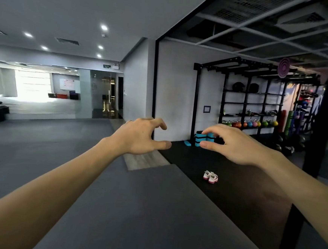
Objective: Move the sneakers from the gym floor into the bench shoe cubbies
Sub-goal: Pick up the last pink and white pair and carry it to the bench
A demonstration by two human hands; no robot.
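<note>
While both hands are hovering empty w/ fingers loosely spread, the sneakers point(210, 177) are sitting as a pair on the dark floor, below and beyond the right hand point(234, 145), farther from the left hand point(141, 137).

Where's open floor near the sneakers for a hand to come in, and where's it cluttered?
Bare dark mat surrounds the sneakers; grey floor lies left of it. Both the left hand and the right hand hover empty. Crowded: blue blocks and kettlebell rack at the wall.
</note>
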